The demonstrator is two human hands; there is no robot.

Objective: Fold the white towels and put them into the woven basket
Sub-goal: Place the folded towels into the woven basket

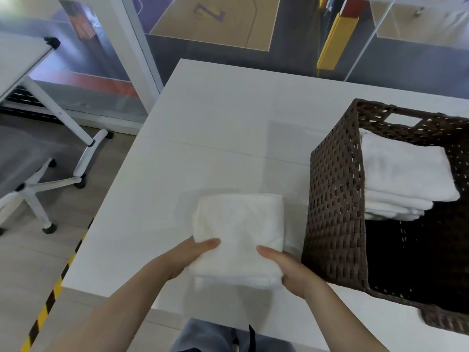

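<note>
Nearest the camera are the person's grey trousers (pixel 218 336) and two bare forearms reaching forward over the near edge of the white surface (pixel 228 118). The left hand (pixel 187 257) grips the left near corner of a folded white towel (pixel 241 235), thumb laid on top and fingers curled out of sight beneath. The right hand (pixel 291 270) does the same at the right near corner, thumb on top and pointing inward. The towel is thus pinched between both hands at its near end and stretches away from them, its long axis running from the person toward the far side of the surface. Whether its far end rests on the surface or is lifted just clear cannot be told.

The woven basket (pixel 335 199), dark brown, stands just beside the towel on the right, its near wall close to the right hand. Inside it, toward the far end, lies a stack of folded white towels (pixel 406 174); the near part of its floor is dark and bare. The basket lies wholly to the right of both hands, so the right hand is the nearer. The folding of this towel looks finished, and the coming move probably turns on carrying it rightward, up over the basket's wall.

Beyond the surface stand a white folding table (pixel 25 62) and a chair base (pixel 38 189).
</note>
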